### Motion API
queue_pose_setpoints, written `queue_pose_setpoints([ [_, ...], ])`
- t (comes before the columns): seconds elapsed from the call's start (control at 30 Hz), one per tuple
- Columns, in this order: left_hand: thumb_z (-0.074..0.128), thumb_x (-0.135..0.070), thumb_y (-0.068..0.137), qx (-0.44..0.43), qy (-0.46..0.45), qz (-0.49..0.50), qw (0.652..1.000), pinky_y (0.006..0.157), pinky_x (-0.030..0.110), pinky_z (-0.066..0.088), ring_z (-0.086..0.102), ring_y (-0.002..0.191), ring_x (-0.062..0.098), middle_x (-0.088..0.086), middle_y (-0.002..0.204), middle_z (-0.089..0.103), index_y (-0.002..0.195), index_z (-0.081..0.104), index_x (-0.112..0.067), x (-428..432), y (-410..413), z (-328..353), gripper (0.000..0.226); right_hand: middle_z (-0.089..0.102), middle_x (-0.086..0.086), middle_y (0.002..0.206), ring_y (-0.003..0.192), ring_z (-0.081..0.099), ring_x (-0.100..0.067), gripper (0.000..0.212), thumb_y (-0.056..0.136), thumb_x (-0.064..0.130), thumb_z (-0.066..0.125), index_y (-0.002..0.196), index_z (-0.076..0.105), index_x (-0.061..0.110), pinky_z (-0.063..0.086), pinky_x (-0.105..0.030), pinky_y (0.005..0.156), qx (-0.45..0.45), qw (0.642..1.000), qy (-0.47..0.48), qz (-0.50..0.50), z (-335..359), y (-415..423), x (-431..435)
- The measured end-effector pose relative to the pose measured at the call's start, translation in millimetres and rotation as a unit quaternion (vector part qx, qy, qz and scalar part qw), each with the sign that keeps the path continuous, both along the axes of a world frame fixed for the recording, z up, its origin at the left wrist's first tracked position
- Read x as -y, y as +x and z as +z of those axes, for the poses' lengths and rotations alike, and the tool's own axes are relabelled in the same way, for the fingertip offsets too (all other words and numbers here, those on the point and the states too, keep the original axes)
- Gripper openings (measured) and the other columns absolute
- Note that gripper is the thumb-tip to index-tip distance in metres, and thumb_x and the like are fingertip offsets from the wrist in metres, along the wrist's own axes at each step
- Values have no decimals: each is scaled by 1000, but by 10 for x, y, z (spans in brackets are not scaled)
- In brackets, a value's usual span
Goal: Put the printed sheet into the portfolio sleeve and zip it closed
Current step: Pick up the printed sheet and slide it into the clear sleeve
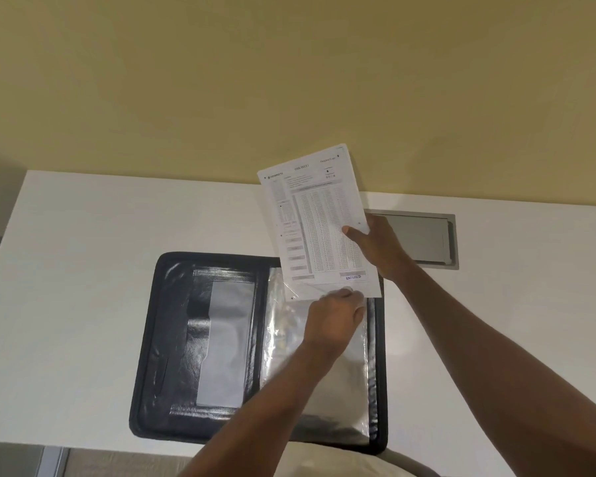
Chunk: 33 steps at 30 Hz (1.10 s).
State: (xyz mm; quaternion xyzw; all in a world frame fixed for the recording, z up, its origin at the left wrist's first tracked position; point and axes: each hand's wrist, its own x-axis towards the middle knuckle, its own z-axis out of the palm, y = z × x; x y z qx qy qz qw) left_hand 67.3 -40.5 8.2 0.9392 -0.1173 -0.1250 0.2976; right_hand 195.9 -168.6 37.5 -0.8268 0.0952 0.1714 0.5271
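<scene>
A black zip portfolio (159,356) lies open on the white table, its left flap showing a grey pocket. On its right half lies a clear plastic sleeve (324,390). My right hand (375,246) grips the right edge of the printed sheet (310,218), a white form with dense rows and a blue "ENTERED" stamp. The sheet is held tilted above the sleeve's top edge, its lower edge at the sleeve's mouth. My left hand (334,318) pinches the top of the sleeve right below the sheet's lower edge.
The white table (83,270) stands against a yellow wall. A grey recessed cable hatch (427,239) sits in the tabletop behind my right hand. The portfolio's near edge reaches the table's front edge.
</scene>
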Motion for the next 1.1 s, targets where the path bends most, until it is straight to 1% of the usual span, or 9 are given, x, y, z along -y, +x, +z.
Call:
queue_pose_setpoints([
  [0.07,58,-20,93,-2,8,14,1000,55,33,43,57,68,24,0,77,60,76,56,-16,73,3,28,18,73,-1,123,93,70,-2,35,97,20,68,131,67,12,52,-7,69,-7,1000,7,-6,-49,21,-8],
  [0.13,57,-21,94,-1,24,29,999,55,32,44,59,65,24,-1,76,61,78,58,-17,128,2,57,17,72,-1,125,97,70,-10,36,98,20,67,133,66,12,51,-9,72,-12,1000,14,-9,-77,54,-38],
  [0.23,56,-19,97,-13,47,43,998,58,33,49,64,66,24,-1,78,65,83,63,-18,200,-1,111,16,71,-1,128,106,70,-15,37,98,19,67,135,64,12,56,-20,83,-18,999,36,-5,-99,100,-122],
  [0.33,55,-16,99,-18,75,49,996,62,33,50,70,73,24,1,84,71,90,68,-18,234,23,177,16,70,-6,130,111,70,-22,38,98,17,67,135,64,10,57,-35,94,-25,998,49,-7,-135,129,-221],
  [0.47,53,-14,100,-29,107,43,993,71,35,53,72,85,26,3,96,74,103,70,-19,225,62,261,18,71,-7,130,112,71,-25,38,98,17,66,136,64,9,57,-35,93,-32,998,42,-18,-181,149,-300],
  [0.63,73,-16,89,-92,107,21,990,54,27,50,70,60,19,-1,71,72,83,71,-22,223,65,392,9,70,-6,130,111,70,-23,38,98,16,66,136,63,12,53,-20,79,-40,998,31,-44,-219,143,-339],
  [0.7,85,-19,76,-104,86,30,990,45,22,46,63,46,14,-4,57,65,71,69,-23,201,54,409,18,70,-6,130,112,69,-24,38,98,16,66,136,63,12,52,-18,76,-45,997,27,-53,-230,146,-359],
  [0.93,95,-14,55,-140,-2,125,982,38,19,38,57,35,17,-3,46,58,68,65,-22,193,53,350,33,70,-7,131,115,69,-27,38,99,13,65,136,63,12,57,-29,87,-54,996,22,-60,-262,168,-404],
  [1.1,93,-12,60,-86,50,98,990,38,22,41,58,36,19,-3,47,58,72,66,-19,221,-43,366,30,67,-8,134,118,67,-30,39,99,14,65,138,61,12,58,-43,97,-59,996,19,-60,-259,157,-417],
])
